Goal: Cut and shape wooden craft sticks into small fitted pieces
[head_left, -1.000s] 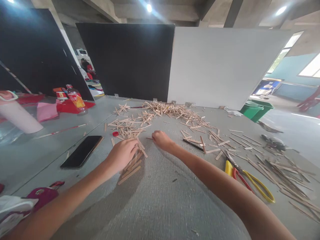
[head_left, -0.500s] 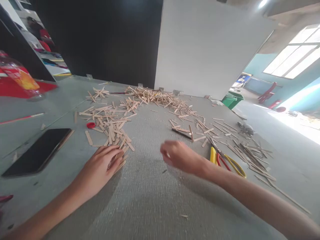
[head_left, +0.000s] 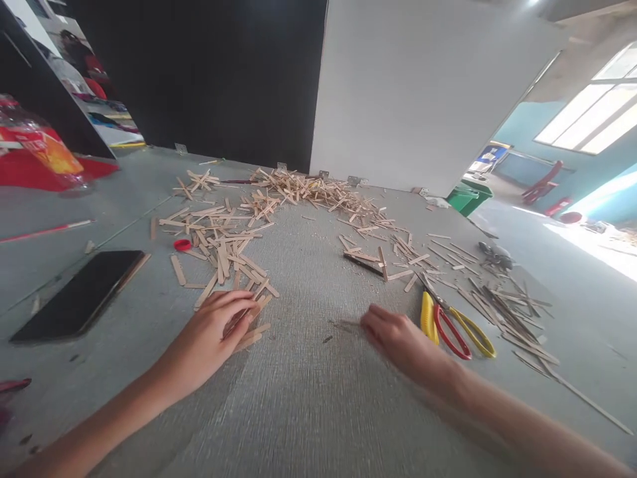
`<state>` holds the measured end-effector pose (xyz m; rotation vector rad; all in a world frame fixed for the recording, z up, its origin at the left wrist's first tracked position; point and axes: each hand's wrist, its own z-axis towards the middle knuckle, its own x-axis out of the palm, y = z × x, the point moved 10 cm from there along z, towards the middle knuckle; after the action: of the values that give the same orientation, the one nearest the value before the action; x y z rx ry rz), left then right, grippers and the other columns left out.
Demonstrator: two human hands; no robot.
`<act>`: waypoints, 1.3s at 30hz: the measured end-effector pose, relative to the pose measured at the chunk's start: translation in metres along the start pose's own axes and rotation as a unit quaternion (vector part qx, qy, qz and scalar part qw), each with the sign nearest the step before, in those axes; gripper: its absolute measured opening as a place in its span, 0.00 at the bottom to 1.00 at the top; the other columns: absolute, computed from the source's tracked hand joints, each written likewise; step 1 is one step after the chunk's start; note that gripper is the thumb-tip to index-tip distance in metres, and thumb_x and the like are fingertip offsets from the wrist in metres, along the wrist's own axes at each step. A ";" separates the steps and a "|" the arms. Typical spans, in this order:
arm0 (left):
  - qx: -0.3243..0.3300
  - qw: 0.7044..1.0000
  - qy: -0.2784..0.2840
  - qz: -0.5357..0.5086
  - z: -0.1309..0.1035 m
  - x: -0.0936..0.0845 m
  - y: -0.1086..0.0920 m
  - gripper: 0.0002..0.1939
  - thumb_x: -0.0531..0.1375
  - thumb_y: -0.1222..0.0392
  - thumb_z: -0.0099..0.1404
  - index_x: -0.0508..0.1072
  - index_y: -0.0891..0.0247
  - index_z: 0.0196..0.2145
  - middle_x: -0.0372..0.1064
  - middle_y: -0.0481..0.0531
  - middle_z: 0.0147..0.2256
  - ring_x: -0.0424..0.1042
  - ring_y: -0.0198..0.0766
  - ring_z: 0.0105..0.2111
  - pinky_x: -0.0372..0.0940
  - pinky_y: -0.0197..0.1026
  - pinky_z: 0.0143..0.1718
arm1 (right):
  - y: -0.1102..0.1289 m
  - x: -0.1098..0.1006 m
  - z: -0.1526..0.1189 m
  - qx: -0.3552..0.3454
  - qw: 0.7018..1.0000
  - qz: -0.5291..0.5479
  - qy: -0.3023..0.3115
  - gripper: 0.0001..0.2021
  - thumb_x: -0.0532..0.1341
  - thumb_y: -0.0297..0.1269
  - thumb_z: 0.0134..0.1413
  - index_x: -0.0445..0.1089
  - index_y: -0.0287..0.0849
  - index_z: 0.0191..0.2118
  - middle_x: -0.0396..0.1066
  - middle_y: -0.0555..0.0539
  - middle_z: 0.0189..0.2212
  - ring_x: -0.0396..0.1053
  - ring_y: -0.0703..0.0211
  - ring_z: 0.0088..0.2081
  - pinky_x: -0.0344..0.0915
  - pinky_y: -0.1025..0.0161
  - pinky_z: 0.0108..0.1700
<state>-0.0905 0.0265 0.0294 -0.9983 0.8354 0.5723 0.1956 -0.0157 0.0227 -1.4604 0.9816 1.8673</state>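
My left hand (head_left: pixel 216 335) rests at the near end of the left pile of wooden sticks (head_left: pixel 222 259), its thumb and fingers closed on a small wooden stick (head_left: pixel 259 289). More sticks lie under and beside its fingertips. Over the middle-right of the grey table (head_left: pixel 298 398) is my right hand (head_left: pixel 398 335), its fingers pinched together around a thin stick (head_left: pixel 351 322) that points left and is blurred by motion. Just right of that hand lie scissors (head_left: pixel 452 328) and a yellow-handled tool (head_left: pixel 428 317).
A phone (head_left: pixel 77 295) and a red ring (head_left: pixel 182 245) lie on the left, with a bottle (head_left: pixel 44 149) behind. Sticks (head_left: pixel 318 189) are heaped at the back by the panels. Long thin strips (head_left: pixel 512 318) lie at the right. A dark blade-like piece (head_left: pixel 363 264) sits mid-right.
My right hand has moved right and slightly down, and a thin stick now shows at its fingertips. My left hand stays by the pile, still pinching. The view has shifted slightly.
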 end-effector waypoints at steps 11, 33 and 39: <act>-0.019 0.999 -0.033 0.011 -0.001 -0.010 0.000 0.16 0.55 0.58 0.75 0.82 0.56 0.51 0.81 0.55 0.52 0.80 0.48 0.52 0.76 0.51 0.53 | -0.139 -0.009 0.078 0.157 0.979 -0.117 -0.061 0.04 0.63 0.31 0.71 0.72 0.39 0.40 0.72 0.50 0.36 0.71 0.59 0.34 0.70 0.60 0.37; 0.046 0.993 -0.048 0.093 -0.010 -0.012 -0.019 0.15 0.55 0.57 0.75 0.79 0.55 0.32 0.80 0.52 0.46 0.79 0.48 0.48 0.75 0.51 0.47 | -0.025 0.012 0.059 0.082 0.970 -0.219 0.064 0.18 0.53 0.10 0.58 0.72 0.36 0.44 0.75 0.36 0.43 0.78 0.48 0.39 0.67 0.58 0.32; 0.089 0.982 -0.073 0.148 -0.010 -0.016 -0.019 0.15 0.51 0.60 0.79 0.77 0.59 0.39 0.80 0.57 0.45 0.78 0.50 0.48 0.73 0.53 0.51 | -0.019 0.013 0.061 0.086 0.967 -0.229 0.070 0.16 0.54 0.11 0.61 0.73 0.33 0.45 0.75 0.35 0.43 0.79 0.46 0.40 0.74 0.56 0.34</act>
<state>-0.0887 0.0086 0.0486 -0.6637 0.8942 0.8000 0.1734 0.0451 0.0149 -1.5699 0.7638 1.3314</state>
